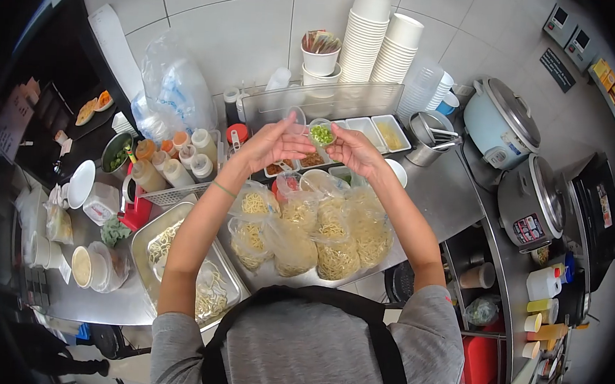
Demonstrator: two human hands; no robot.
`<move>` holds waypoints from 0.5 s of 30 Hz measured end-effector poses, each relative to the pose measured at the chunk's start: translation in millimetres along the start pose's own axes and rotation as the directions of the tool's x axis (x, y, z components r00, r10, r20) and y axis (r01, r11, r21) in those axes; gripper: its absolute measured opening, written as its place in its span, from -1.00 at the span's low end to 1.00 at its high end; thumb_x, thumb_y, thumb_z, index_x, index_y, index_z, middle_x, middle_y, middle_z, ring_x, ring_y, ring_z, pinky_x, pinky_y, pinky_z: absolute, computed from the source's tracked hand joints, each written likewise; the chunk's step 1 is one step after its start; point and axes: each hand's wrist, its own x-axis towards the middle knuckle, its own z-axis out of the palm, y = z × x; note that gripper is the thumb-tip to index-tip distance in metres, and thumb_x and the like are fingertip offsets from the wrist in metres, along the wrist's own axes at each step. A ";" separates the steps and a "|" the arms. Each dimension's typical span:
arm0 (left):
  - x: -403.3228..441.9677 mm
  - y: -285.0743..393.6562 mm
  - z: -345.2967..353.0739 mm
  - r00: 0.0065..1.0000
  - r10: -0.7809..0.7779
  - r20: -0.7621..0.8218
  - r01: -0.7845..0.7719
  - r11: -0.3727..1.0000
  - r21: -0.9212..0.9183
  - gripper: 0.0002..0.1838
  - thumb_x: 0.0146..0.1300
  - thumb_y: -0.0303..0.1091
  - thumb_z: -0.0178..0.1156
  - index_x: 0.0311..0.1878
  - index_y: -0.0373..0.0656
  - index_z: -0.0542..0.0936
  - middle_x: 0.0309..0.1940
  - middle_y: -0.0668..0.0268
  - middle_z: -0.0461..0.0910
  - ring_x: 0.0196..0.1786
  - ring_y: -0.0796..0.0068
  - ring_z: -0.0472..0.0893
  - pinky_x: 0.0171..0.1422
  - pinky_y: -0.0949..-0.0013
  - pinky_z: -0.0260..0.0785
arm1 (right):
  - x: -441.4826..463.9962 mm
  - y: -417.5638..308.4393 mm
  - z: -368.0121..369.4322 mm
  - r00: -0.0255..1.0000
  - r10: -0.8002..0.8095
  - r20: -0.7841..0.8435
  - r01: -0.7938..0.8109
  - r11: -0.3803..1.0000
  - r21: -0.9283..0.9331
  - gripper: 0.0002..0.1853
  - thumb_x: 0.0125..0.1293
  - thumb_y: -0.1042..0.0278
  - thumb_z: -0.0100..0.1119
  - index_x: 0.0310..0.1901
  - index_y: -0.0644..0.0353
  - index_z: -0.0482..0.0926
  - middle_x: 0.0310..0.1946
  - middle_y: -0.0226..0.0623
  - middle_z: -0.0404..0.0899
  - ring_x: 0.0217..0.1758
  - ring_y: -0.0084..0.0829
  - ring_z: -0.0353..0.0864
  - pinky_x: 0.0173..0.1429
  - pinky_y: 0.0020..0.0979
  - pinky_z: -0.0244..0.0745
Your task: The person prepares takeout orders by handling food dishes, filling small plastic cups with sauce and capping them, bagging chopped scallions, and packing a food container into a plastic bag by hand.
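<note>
Beyond the bags [333, 229], the left hand [275, 146], fingers spread, holds a lid [296, 117] while the right hand [356, 151] pinches a cup [321, 133], probably light, flimsy, best held by its rim.

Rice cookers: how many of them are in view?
2: a light blue cooker at the upper right, and a grey cooker just below it in the picture.

A commercial food-prep kitchen, shown by the steel surface [436, 212], large rice cookers [500, 123], stacked paper bowls [366, 37], squeeze bottles [177, 173] and bagged noodles [333, 236].
</note>
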 end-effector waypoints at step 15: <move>-6.8 -12.1 19.3 0.972 0.128 -0.197 -0.074 0.962 0.262 -0.63 0.19 -0.13 0.19 -0.19 -0.30 0.52 -0.34 0.26 0.58 -0.38 0.56 0.62 -0.36 0.61 0.49 | -24.6 -4.7 31.5 0.994 -0.062 -0.085 0.044 0.979 -0.198 -0.46 0.25 -0.07 0.05 -0.15 0.41 0.46 -0.33 -0.21 0.54 -0.37 -0.50 0.58 -0.30 -0.48 0.53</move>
